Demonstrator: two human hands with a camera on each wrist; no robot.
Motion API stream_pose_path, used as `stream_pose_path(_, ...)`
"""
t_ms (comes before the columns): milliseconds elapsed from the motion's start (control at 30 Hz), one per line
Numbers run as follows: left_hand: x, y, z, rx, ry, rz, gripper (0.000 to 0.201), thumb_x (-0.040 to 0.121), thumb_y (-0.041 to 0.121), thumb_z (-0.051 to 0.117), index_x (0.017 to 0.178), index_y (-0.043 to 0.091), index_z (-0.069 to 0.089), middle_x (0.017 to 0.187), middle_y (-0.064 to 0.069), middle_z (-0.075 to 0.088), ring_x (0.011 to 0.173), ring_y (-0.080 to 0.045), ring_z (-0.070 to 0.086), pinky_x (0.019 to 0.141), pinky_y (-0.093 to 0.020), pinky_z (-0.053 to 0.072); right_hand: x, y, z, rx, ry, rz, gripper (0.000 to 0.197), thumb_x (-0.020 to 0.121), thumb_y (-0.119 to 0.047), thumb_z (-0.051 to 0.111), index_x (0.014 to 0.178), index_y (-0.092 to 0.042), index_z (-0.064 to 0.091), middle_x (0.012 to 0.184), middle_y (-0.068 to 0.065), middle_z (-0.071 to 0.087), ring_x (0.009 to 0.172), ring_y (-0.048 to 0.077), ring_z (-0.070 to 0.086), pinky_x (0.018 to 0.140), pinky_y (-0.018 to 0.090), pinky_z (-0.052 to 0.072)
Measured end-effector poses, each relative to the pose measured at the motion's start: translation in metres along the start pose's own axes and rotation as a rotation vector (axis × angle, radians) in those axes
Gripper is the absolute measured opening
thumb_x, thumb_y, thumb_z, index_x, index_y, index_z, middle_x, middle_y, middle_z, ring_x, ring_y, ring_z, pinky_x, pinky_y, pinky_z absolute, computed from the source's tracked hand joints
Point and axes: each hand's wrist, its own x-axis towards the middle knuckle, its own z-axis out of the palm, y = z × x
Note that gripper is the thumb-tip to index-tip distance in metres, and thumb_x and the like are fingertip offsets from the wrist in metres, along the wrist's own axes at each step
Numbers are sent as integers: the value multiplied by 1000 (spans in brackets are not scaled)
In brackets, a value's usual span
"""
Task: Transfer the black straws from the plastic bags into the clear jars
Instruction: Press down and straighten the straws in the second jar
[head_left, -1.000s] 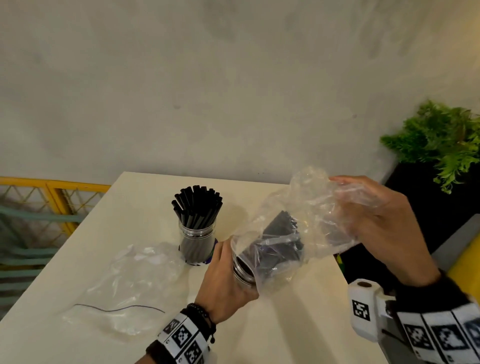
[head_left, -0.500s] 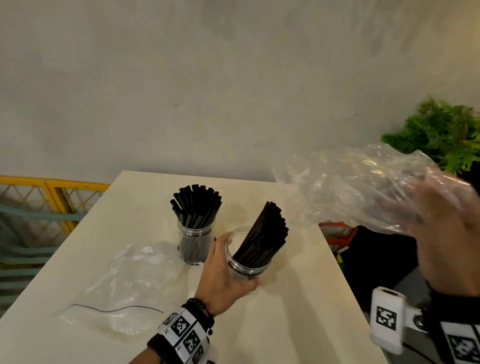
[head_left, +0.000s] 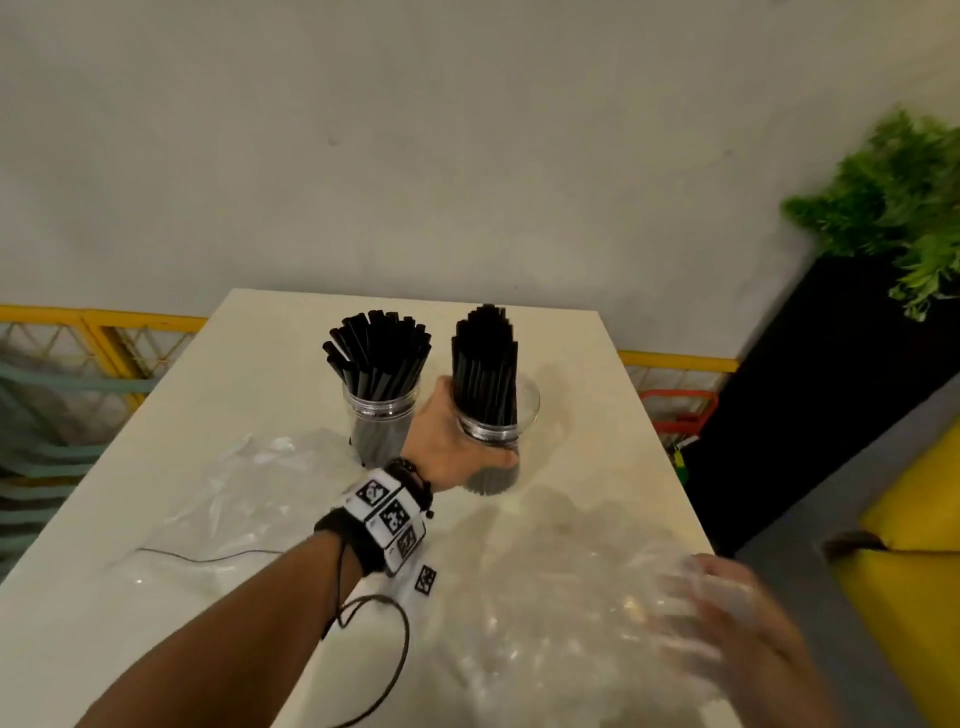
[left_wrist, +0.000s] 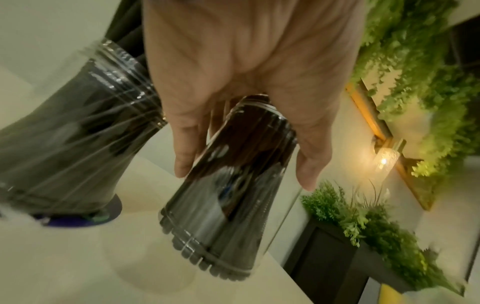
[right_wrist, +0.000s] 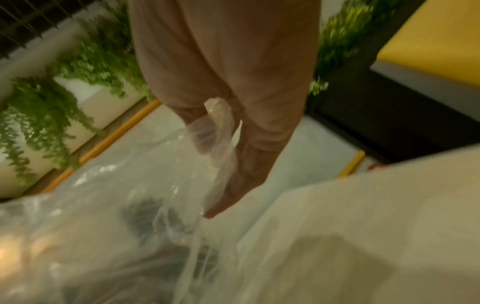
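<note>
Two clear jars of black straws stand side by side at the middle of the table. The left jar (head_left: 382, 415) holds fanned-out straws (head_left: 376, 353). My left hand (head_left: 475, 426) grips the right jar (head_left: 493, 475) round its side, with its straws (head_left: 484, 358) bunched upright. In the left wrist view my left hand (left_wrist: 245, 179) wraps that jar (left_wrist: 221, 236), which leans slightly over its shadow. I cannot tell if its base touches the table. My right hand (head_left: 696, 613) pinches an empty clear plastic bag (head_left: 545, 597) low over the table's near right corner; its fingers (right_wrist: 241, 174) hold the bag (right_wrist: 103, 205).
A second empty plastic bag (head_left: 234, 493) lies flat on the table's left half (head_left: 104, 623). A black planter with green plants (head_left: 893, 208) stands to the right, beside a yellow seat (head_left: 909, 597). A yellow railing (head_left: 104, 322) runs behind the table.
The bag came off the straws, and my right hand swung it down to the near right corner. My left hand stood the filled jar upright beside the first jar.
</note>
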Motion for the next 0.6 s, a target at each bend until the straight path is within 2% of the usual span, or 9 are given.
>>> stream_pose_path(33, 5, 3, 0, 23, -2, 7, 96, 53, 28, 99, 127, 20, 39, 120, 6, 61, 111, -19, 61, 99, -37, 51, -14, -1, 26, -74, -121, 25, 9, 94, -13, 58, 100, -14, 65, 100, 14, 77, 75, 32, 73, 65, 43, 57)
stream_pose_path(67, 10, 6, 1, 37, -11, 6, 98, 54, 29, 98, 130, 18, 39, 120, 6, 60, 111, -19, 60, 99, -37, 51, -12, 12, 36, -158, -148, 7, 19, 83, -23, 73, 100, -20, 66, 103, 12, 76, 82, 29, 74, 70, 41, 58)
stream_pose_path(100, 14, 8, 2, 46, -27, 1, 99, 54, 31, 98, 132, 17, 38, 120, 6, 60, 110, -20, 59, 99, -37, 50, -12, 25, 45, -251, -195, 11, 38, 69, -38, 84, 101, -28, 67, 106, 6, 76, 89, 24, 73, 74, 37, 58)
stream_pose_path(167, 19, 8, 3, 78, -54, -4, 101, 55, 35, 98, 134, 17, 37, 124, 2, 62, 112, -23, 60, 101, -40, 51, -11, 39, 54, -465, -301, -44, 70, 51, -65, 85, 113, -49, 57, 121, -9, 66, 109, 12, 66, 92, 33, 54)
stream_pose_path(233, 22, 2, 4, 115, -59, -16, 103, 55, 36, 97, 135, 16, 37, 129, -1, 63, 114, -25, 61, 100, -39, 51, -11, 42, 52, -717, -386, -35, 90, 53, -69, 82, 131, -58, 38, 134, -20, 48, 125, 3, 49, 107, 34, 41)
stream_pose_path(300, 24, -4, 5, 126, -59, -42, 105, 53, 36, 98, 136, 15, 37, 130, -3, 63, 116, -26, 61, 101, -40, 52, -11, 34, 44, -793, -356, -61, 99, 54, -68, 82, 138, -53, 32, 135, -23, 42, 126, 1, 45, 105, 32, 38)
stream_pose_path(367, 23, -10, 7, 126, -76, -74, 106, 50, 39, 97, 134, 17, 36, 130, -2, 62, 117, -27, 61, 103, -43, 51, -9, 21, 35, -816, -306, -108, 91, 56, -68, 80, 135, -52, 38, 131, -27, 46, 118, -6, 51, 98, 29, 43)
stream_pose_path(467, 19, -19, 14, 108, -106, -99, 105, 49, 41, 96, 132, 19, 35, 129, -2, 62, 118, -29, 62, 103, -47, 51, -4, 1, 27, -883, -282, -166, 60, 63, -62, 73, 119, -49, 54, 122, -26, 58, 100, -12, 61, 80, 18, 51)
stream_pose_path(600, 16, -23, 26, 108, -87, -88, 104, 57, 31, 97, 137, 16, 33, 130, -3, 62, 116, -26, 62, 99, -37, 51, 14, -23, 30, -878, -194, -287, 27, 79, -41, 73, 104, -38, 64, 108, -15, 67, 88, -9, 64, 65, 8, 52)
